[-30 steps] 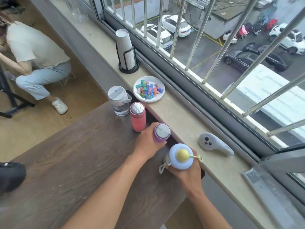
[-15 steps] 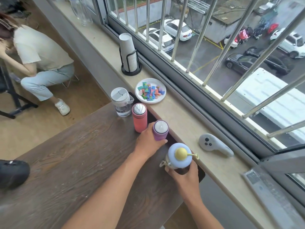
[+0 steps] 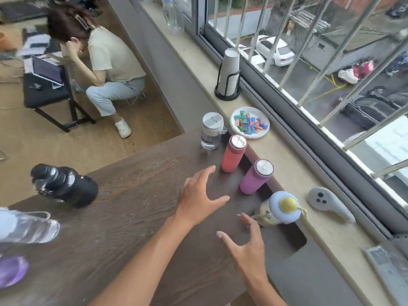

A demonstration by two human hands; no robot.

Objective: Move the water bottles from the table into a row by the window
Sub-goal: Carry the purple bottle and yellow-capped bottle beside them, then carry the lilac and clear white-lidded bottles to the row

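Note:
Along the window edge of the dark wooden table (image 3: 123, 217) stand, in a row, a clear bottle with a grey lid (image 3: 211, 134), a coral red bottle (image 3: 233, 153), a purple bottle (image 3: 256, 177) and a pale yellow bottle with a blue and yellow lid (image 3: 279, 209). My left hand (image 3: 199, 196) hovers open just left of the purple bottle, touching nothing. My right hand (image 3: 247, 246) is open too, a little in front of the yellow bottle. At the table's left lie a black bottle (image 3: 66, 187), a clear plastic bottle (image 3: 26, 226) and a purple lid or bottle (image 3: 11, 270).
On the sill (image 3: 293, 164) are a white plate of coloured pieces (image 3: 249, 123), a cup holder with paper cups (image 3: 229, 76), a grey controller (image 3: 329, 202) and a clear bottle (image 3: 173, 13) far back. A person (image 3: 103, 69) sits on the floor at left.
Both hands have let go of the purple and the yellow bottle and drawn back from them, fingers spread. The view has swung left, bringing the bottles at the table's left into sight.

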